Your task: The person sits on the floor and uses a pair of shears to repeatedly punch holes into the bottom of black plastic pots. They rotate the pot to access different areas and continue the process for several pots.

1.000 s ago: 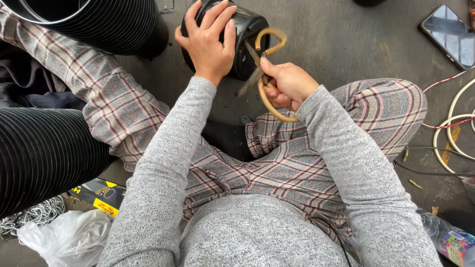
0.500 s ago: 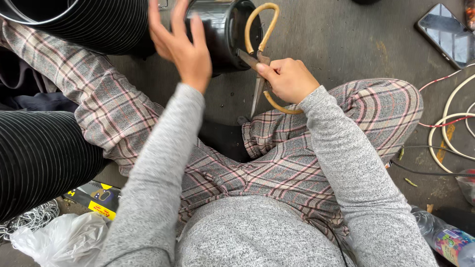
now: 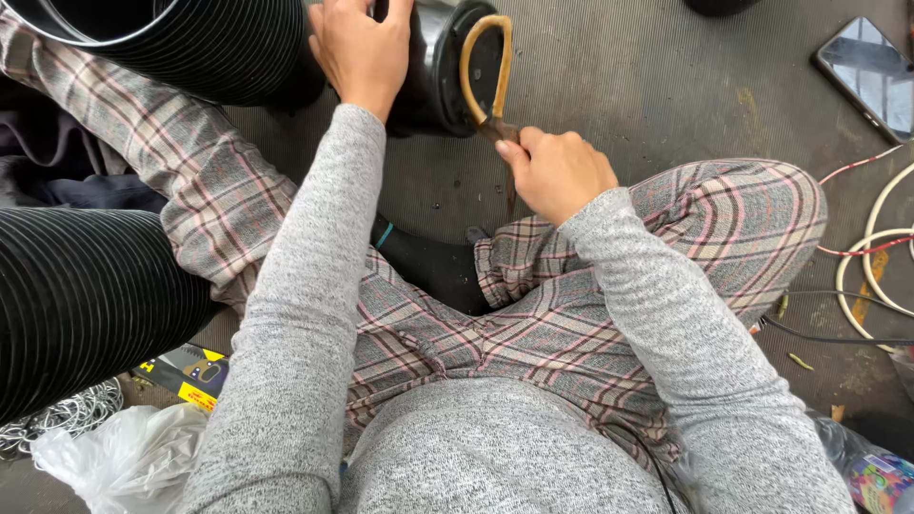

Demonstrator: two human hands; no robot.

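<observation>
I sit cross-legged on a grey ribbed mat in plaid trousers. My left hand (image 3: 360, 49) rests on the end of a black ribbed flexible duct (image 3: 205, 48), right beside a black cylindrical fitting (image 3: 440, 67). My right hand (image 3: 557, 171) is closed around a pair of scissors (image 3: 486, 76) with large tan loop handles. One loop stands up in front of the fitting, and the blades point down below my fist, mostly hidden.
A second black ribbed duct (image 3: 81, 305) lies at my left knee. A phone (image 3: 868, 76) lies at the far right, with coiled white and red cables (image 3: 881, 257) below it. A white plastic bag (image 3: 124, 457), a wire coil and a yellow-black packet (image 3: 186, 373) sit at lower left.
My left hand lifted off the black fitting and moved left onto the duct's end. My right hand turned the scissors so the handle loop stands upright and the blades point down.
</observation>
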